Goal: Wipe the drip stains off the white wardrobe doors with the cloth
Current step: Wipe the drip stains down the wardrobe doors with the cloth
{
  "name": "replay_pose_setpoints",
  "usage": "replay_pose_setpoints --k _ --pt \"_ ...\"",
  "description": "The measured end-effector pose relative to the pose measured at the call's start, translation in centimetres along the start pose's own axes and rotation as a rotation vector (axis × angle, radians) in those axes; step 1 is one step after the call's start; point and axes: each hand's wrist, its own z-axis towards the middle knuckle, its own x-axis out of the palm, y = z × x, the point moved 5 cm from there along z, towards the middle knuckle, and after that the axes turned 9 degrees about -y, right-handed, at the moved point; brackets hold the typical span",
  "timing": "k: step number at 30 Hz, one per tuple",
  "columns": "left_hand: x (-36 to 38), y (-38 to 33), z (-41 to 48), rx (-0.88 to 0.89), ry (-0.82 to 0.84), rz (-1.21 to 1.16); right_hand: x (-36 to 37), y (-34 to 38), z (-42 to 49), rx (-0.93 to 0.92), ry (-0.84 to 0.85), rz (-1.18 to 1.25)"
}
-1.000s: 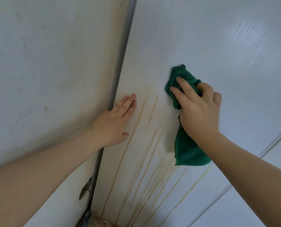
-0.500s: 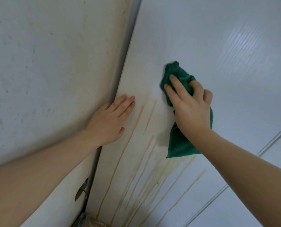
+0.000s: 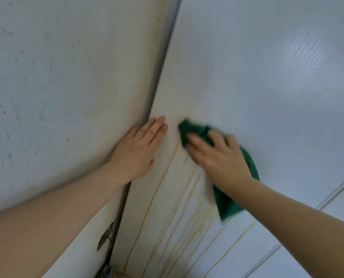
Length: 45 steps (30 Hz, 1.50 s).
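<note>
Early going: the left hand [image 3: 139, 151] lies flat on the wardrobe door [image 3: 247, 77]. The right hand [image 3: 217, 155] (blurred, seemingly straight-fingered) presses the green cloth [image 3: 232, 203] on the streak tops. Unwiped drip stains [image 3: 168, 217] run toward 7 o'clock.

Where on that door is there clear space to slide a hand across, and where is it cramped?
Widest free stretch: the wardrobe door above and right of the right hand and green cloth, up to the panel groove. Below both hands, only drip stains streak it. Tightest: the narrow strip between the left hand and the cloth.
</note>
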Motion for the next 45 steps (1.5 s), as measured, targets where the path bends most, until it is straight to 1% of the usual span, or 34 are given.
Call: replay_pose_setpoints --k 2,3,4,5,6,8,10,11,12,14,15,16,17,18,21,22,23,24,25,28,29,30,31,32,33,35,37,38,40,41,43,45 --pt "0.2 0.1 0.1 0.009 0.006 -0.048 -0.1 1.0 -2.4 -0.284 0.097 0.040" --pt "0.4 0.1 0.1 0.013 0.012 -0.065 -0.3 0.2 -2.4 -0.357 0.100 0.056" --pt "0.5 0.0 0.1 0.012 0.014 -0.077 -0.5 -1.0 -1.7 -0.379 0.073 0.066" --pt "0.6 0.0 0.1 0.012 0.012 -0.084 -0.8 -2.3 -0.4 -0.348 0.019 0.056" --pt "0.7 -0.1 0.1 0.013 0.009 -0.091 -1.0 -3.9 1.3 -0.273 -0.027 0.030" --pt "0.7 -0.2 0.1 0.010 0.001 -0.105 -1.0 -5.8 4.5 -0.057 -0.109 -0.027" --pt "0.5 -0.1 0.0 0.001 -0.019 -0.120 -0.5 -5.2 5.7 0.137 -0.144 -0.049" --pt "0.3 0.0 -0.1 -0.013 -0.042 -0.140 -0.1 -4.0 5.2 0.159 -0.127 -0.034" --pt "0.0 0.1 -0.1 -0.033 -0.080 -0.167 0.3 -2.5 4.1 0.089 -0.101 -0.014" --pt "-0.4 0.2 -0.2 -0.093 -0.139 -0.248 0.7 0.3 1.3 -0.226 0.015 0.062" --pt "-0.7 0.3 -0.1 -0.132 -0.165 -0.294 0.4 0.2 0.6 -0.355 0.054 0.097" --pt "-0.8 0.3 -0.1 -0.177 -0.189 -0.333 0.0 -0.8 0.8 -0.407 0.057 0.119" --pt "-0.8 0.5 0.1 -0.221 -0.206 -0.364 -0.3 -2.4 1.9 -0.386 0.023 0.111" --pt "-0.7 0.6 0.2 -0.266 -0.205 -0.407 -0.7 -4.4 3.7 -0.303 -0.040 0.069" --pt "-0.4 1.4 0.8 -0.444 -0.163 -0.607 -1.2 -9.6 9.9 0.065 -0.160 -0.065" --pt "-0.1 1.8 1.0 -0.489 -0.150 -0.676 -1.0 -9.7 11.1 0.151 -0.178 -0.074" --pt "0.2 2.0 1.2 -0.519 -0.138 -0.743 -0.7 -8.9 11.6 0.188 -0.198 -0.071" --pt "0.5 2.1 1.2 -0.532 -0.131 -0.804 -0.2 -7.2 11.2 0.181 -0.191 -0.062" --pt "0.8 2.3 1.2 -0.537 -0.148 -0.849 0.5 -5.0 10.1 0.117 -0.164 -0.025" --pt "1.7 2.5 0.7 -0.509 -0.161 -0.901 1.8 1.2 4.3 -0.213 0.012 0.109" --pt "2.0 2.3 0.4 -0.504 -0.147 -0.943 1.6 1.6 2.5 -0.298 0.069 0.140" --pt "2.3 2.3 0.2 -0.508 -0.133 -0.980 1.3 1.1 1.6 -0.361 0.091 0.165" --pt "2.4 2.2 0.1 -0.504 -0.129 -0.996 0.7 0.0 1.5 -0.378 0.079 0.182" --pt "2.4 2.1 0.1 -0.500 -0.127 -0.992 0.1 -1.5 2.3 -0.347 0.044 0.184" --pt "2.3 2.1 0.1 -0.493 -0.123 -0.977 -0.3 -3.2 3.7 -0.268 0.000 0.166" --pt "2.0 1.9 0.1 -0.483 -0.102 -0.922 -0.5 -6.3 7.1 -0.026 -0.075 0.098" --pt "1.6 1.6 0.1 -0.477 -0.083 -0.892 -0.3 -6.4 9.1 0.153 -0.129 0.038" --pt "1.5 1.6 0.0 -0.476 -0.082 -0.873 -0.1 -5.3 9.3 0.186 -0.146 0.037" --pt "1.3 1.5 -0.1 -0.451 -0.091 -0.770 0.8 -1.8 7.5 0.129 -0.109 0.085" --pt "1.2 1.5 0.0 -0.433 -0.101 -0.724 1.3 -0.1 5.9 0.059 -0.068 0.122" --pt "1.3 1.5 -0.2 -0.434 -0.089 -0.717 1.7 2.1 2.1 -0.123 0.049 0.171" --pt "1.4 1.3 -0.4 -0.442 -0.058 -0.737 1.1 1.6 -0.3 -0.276 0.121 0.186"
